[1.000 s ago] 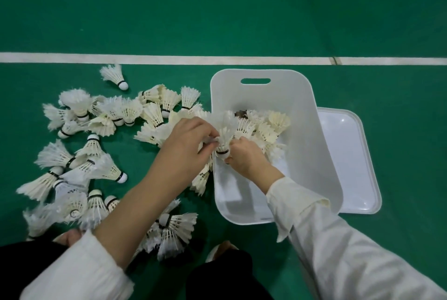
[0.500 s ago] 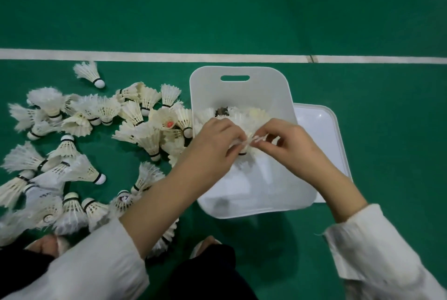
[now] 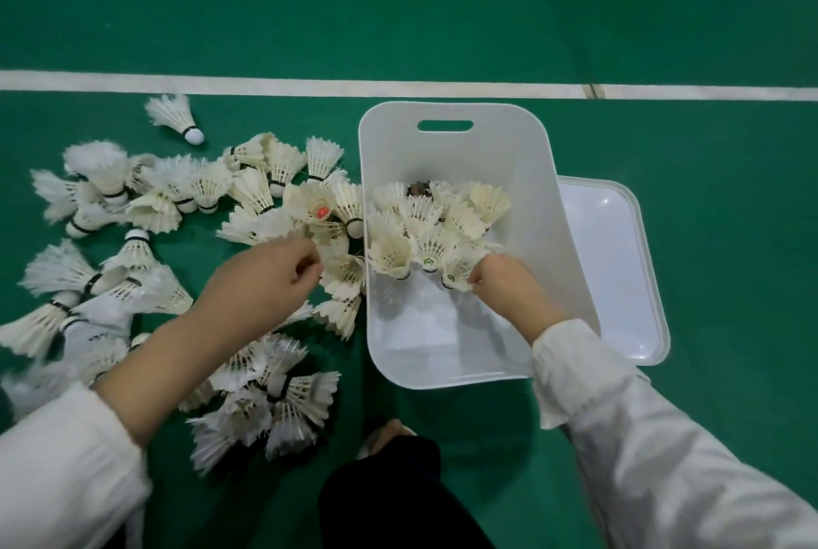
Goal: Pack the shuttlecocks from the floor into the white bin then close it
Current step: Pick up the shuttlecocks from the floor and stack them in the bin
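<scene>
Green court floor (image 3: pixel 442 8) with a white line (image 3: pixel 265 87) fills the view. On it the white bin (image 3: pixel 522 158) stands open, its lid (image 3: pixel 619 274) lying just beside it on the right. Most shuttlecocks (image 3: pixel 146 216) are scattered on the floor left of the bin; a small batch (image 3: pixel 434 220) lies inside. The left hand (image 3: pixel 265 278) curls over the floor pile, whether gripping one I cannot tell. The right hand (image 3: pixel 504 282), inside the bin, pinches a shuttlecock (image 3: pixel 456 276). Hasty grabbing could crush feathers or nudge the light bin.
</scene>
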A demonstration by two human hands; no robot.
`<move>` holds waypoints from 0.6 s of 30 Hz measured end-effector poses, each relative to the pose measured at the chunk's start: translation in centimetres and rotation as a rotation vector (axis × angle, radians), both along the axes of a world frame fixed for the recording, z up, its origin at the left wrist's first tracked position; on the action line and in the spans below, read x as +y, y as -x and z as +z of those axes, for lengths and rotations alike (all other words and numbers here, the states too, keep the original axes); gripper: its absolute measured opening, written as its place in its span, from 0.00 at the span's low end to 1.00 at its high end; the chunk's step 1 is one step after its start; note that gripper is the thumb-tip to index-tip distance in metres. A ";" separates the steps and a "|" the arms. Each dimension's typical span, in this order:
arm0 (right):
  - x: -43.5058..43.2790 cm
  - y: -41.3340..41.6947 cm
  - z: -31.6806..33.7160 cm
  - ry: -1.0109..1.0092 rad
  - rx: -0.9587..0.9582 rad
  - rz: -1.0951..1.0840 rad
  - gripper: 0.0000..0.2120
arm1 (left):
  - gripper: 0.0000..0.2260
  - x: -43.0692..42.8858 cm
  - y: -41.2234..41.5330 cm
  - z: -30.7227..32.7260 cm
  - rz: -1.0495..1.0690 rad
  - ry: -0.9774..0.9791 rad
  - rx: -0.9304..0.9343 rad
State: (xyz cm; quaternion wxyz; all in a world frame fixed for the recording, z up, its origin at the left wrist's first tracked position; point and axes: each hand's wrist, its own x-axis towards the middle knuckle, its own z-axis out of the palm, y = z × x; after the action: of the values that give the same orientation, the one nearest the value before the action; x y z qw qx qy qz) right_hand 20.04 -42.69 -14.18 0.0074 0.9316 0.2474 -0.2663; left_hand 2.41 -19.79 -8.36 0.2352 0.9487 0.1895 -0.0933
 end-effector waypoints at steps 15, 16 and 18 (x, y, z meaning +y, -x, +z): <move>8.6 4.7 15.3 -0.005 -0.107 0.416 0.15 | 0.09 8.9 2.2 8.0 -0.548 -0.268 0.256; 10.4 5.6 16.1 -0.041 -0.114 0.488 0.14 | 0.09 9.7 2.8 8.6 -0.547 -0.268 0.259; 13.9 7.8 16.5 -0.103 -0.119 0.615 0.13 | 0.08 11.7 4.0 9.3 -0.496 -0.252 0.239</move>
State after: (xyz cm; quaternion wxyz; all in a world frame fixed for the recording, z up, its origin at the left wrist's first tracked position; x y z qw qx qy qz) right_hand 12.26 -28.81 2.32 0.0549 0.8262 0.5298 -0.1837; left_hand -1.56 -8.12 0.96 0.0618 0.9700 -0.0114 -0.2346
